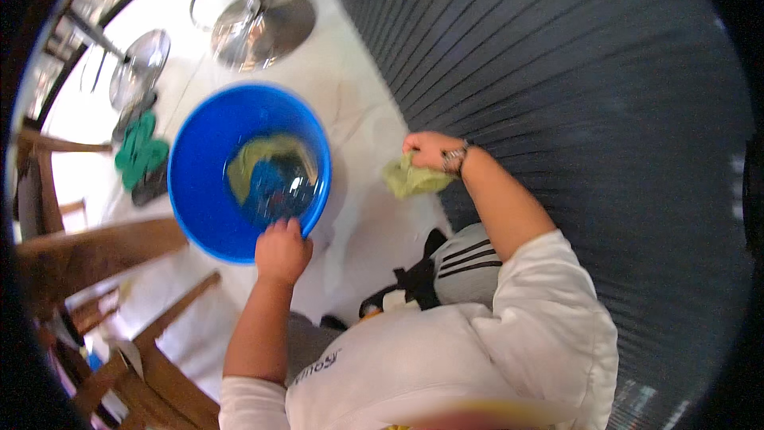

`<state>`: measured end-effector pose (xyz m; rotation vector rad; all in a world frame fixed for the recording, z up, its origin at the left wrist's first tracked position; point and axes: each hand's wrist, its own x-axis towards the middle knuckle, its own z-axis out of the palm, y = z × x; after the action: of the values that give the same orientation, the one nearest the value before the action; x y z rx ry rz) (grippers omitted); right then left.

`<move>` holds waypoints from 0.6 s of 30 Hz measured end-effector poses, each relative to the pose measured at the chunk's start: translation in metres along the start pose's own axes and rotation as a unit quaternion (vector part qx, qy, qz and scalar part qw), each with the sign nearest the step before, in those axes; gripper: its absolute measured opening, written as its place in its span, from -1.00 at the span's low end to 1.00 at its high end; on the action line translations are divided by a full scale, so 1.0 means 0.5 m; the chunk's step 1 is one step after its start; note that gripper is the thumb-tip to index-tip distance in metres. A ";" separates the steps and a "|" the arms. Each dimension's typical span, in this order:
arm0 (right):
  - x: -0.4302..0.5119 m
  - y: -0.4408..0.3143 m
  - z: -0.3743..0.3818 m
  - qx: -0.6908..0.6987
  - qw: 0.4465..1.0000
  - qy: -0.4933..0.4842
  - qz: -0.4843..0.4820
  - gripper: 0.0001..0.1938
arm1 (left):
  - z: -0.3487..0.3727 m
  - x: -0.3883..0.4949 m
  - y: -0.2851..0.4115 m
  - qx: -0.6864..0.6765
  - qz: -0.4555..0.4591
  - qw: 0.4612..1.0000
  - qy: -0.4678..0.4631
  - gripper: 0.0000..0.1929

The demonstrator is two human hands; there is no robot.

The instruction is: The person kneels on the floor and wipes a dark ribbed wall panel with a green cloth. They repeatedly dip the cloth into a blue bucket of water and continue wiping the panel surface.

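A round blue plastic bucket (206, 131) is in front of me, left of the middle. My left hand (283, 251) grips its near rim, fingers over the edge. Inside the bucket lie water and a yellow-green cloth (242, 173), with something blue beside the cloth that I cannot name. To the right, my right hand (430, 150), with a metal-banded watch at the wrist, is closed on a bunched yellow-green cloth (415, 181) close to the foot of a dark ribbed panel (537, 101).
Round shiny metal stand bases (268, 30) rest on the pale floor (358, 209) beyond the bucket. Green slippers (140, 152) and dark footwear lie left of it. Wooden furniture (101, 251) stands at the lower left. The ribbed panel runs along my right side.
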<state>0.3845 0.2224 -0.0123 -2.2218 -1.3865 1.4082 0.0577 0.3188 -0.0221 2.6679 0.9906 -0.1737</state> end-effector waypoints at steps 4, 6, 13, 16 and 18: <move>-0.276 -0.109 -0.099 0.274 0.931 0.236 -0.041 -0.76 | 0.002 -0.007 -0.012 -0.012 0.011 1.000 0.014 -0.84; -0.388 -0.166 -0.138 0.396 0.836 0.349 -0.153 -0.77 | 0.006 -0.006 -0.020 -0.030 0.023 0.999 0.030 -0.82; -0.623 -0.378 -0.255 0.166 0.589 0.646 -0.457 -0.64 | 0.022 -0.003 -0.037 -0.017 0.026 0.999 0.020 -0.81; -0.650 -0.449 -0.337 -0.292 0.472 0.803 -0.216 -0.47 | 0.020 -0.007 -0.037 -0.016 0.028 0.999 0.023 -0.81; -0.664 -0.492 -0.401 -0.486 0.409 0.762 -0.124 -0.43 | 0.019 -0.010 -0.036 -0.009 0.021 0.999 0.025 -0.81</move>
<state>0.3494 0.1655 0.4421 -1.9292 -1.3361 -1.8224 0.0420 0.3260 -0.0342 2.6855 0.9460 -0.0883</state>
